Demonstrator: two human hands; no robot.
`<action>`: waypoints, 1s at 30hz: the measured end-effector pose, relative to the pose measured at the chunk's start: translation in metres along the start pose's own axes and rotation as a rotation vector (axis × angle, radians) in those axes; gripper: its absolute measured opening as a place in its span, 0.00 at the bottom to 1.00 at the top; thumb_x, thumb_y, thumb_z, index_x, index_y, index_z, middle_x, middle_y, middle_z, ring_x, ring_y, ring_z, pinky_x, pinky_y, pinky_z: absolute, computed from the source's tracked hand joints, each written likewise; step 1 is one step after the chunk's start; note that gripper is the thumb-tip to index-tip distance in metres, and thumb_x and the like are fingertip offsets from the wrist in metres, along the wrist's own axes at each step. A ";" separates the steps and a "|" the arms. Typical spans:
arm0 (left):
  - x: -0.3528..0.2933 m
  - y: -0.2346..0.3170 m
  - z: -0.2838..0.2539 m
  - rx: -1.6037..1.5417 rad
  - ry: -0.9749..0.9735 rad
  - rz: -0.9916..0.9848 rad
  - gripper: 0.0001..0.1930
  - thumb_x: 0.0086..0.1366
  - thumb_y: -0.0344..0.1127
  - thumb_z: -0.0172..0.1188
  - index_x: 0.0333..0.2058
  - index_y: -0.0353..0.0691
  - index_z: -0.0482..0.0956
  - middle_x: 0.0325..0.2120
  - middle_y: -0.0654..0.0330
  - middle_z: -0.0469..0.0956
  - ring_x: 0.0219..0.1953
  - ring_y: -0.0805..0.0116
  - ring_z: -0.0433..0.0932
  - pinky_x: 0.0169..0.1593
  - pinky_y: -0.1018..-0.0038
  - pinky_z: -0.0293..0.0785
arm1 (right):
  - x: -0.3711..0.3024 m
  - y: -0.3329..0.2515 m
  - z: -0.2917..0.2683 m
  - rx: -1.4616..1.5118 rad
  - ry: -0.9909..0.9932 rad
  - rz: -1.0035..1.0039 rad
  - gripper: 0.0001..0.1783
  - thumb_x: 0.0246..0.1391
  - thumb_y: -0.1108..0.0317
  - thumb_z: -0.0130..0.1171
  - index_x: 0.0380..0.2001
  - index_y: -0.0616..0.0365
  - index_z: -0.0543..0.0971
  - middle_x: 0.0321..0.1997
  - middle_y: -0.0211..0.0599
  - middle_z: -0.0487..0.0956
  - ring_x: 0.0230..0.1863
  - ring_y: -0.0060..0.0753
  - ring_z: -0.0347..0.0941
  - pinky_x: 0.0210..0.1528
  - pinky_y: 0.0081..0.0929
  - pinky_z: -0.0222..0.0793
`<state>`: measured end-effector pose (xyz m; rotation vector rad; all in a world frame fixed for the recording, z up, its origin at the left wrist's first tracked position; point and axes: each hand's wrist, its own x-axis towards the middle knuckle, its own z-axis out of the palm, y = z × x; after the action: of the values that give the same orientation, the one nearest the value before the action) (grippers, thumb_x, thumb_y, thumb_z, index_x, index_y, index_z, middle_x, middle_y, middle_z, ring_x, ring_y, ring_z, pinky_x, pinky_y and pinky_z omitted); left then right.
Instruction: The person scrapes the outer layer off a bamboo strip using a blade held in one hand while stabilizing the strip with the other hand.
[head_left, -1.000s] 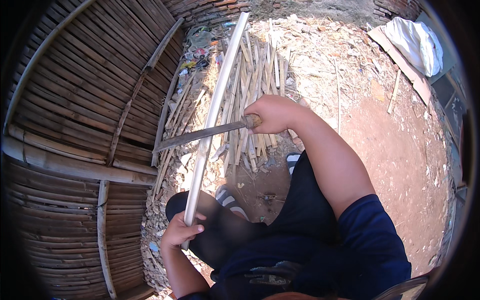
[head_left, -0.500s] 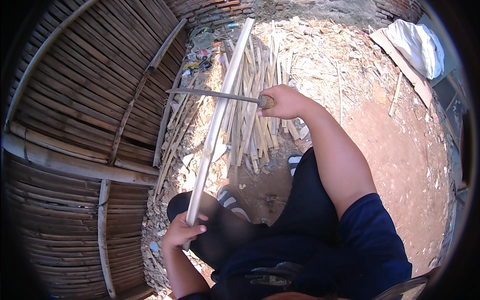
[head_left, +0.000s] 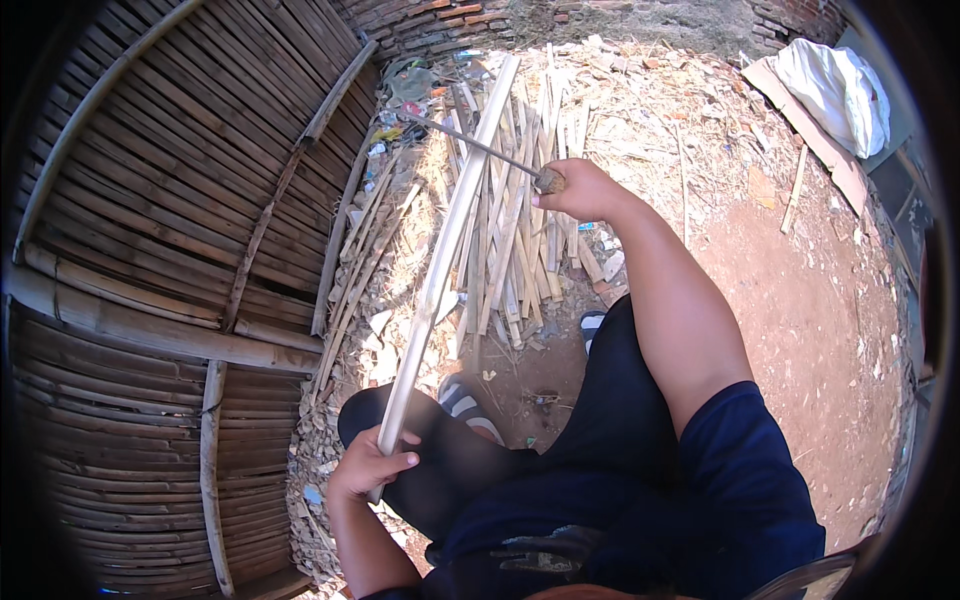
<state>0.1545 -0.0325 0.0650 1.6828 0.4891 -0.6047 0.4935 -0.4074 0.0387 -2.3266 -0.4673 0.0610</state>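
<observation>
My left hand [head_left: 368, 464] is closed round the near end of a long pale bamboo strip [head_left: 433, 275], by my left knee. The strip slants up and away from me, its far end above a pile of cut strips [head_left: 512, 262]. My right hand [head_left: 588, 190] grips the wooden handle of a long-bladed knife [head_left: 505, 158]. The thin dark blade lies across the upper part of the strip and points to the far left. Whether its edge touches the strip or only passes over it, I cannot tell.
A bamboo-slat wall [head_left: 185, 175] rises on the left, and a brick wall [head_left: 600, 22] stands at the far side. Wood chips and litter cover the ground. A white sack [head_left: 832, 95] rests on cardboard [head_left: 808, 145] at the far right. My sandalled foot [head_left: 465, 402] is near the pile.
The knife has moved farther along the strip, away from me, and its tip has swung up toward the far side. The strip's far end has dipped slightly. My left hand keeps its grip.
</observation>
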 end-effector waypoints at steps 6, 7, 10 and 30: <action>0.003 -0.010 -0.003 -0.032 -0.007 0.004 0.17 0.56 0.27 0.74 0.43 0.32 0.79 0.17 0.71 0.68 0.16 0.83 0.63 0.19 0.81 0.57 | -0.036 -0.072 0.004 -0.195 -0.333 -0.315 0.23 0.49 0.52 0.70 0.44 0.56 0.82 0.40 0.49 0.83 0.46 0.54 0.79 0.49 0.45 0.73; 0.002 -0.011 -0.004 -0.020 -0.015 0.019 0.18 0.56 0.27 0.74 0.43 0.32 0.79 0.17 0.71 0.68 0.16 0.83 0.63 0.19 0.81 0.57 | -0.042 -0.078 0.008 -0.226 -0.324 -0.359 0.22 0.48 0.52 0.71 0.41 0.55 0.82 0.37 0.48 0.83 0.44 0.55 0.79 0.46 0.46 0.73; -0.001 -0.010 -0.004 -0.023 -0.022 0.023 0.17 0.54 0.30 0.76 0.42 0.37 0.83 0.16 0.72 0.71 0.16 0.84 0.66 0.21 0.83 0.59 | -0.041 -0.079 0.007 -0.240 -0.286 -0.412 0.21 0.47 0.52 0.72 0.38 0.54 0.82 0.32 0.47 0.82 0.40 0.56 0.79 0.43 0.47 0.72; -0.002 -0.004 0.000 0.004 0.004 -0.015 0.19 0.55 0.31 0.76 0.44 0.36 0.82 0.17 0.72 0.70 0.17 0.83 0.66 0.21 0.83 0.60 | -0.040 -0.067 -0.020 -0.226 -0.319 -0.227 0.25 0.48 0.54 0.71 0.46 0.58 0.82 0.42 0.49 0.83 0.47 0.54 0.79 0.51 0.44 0.74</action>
<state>0.1504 -0.0317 0.0637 1.6858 0.5040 -0.6140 0.4388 -0.3914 0.0955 -2.4759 -0.9376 0.2864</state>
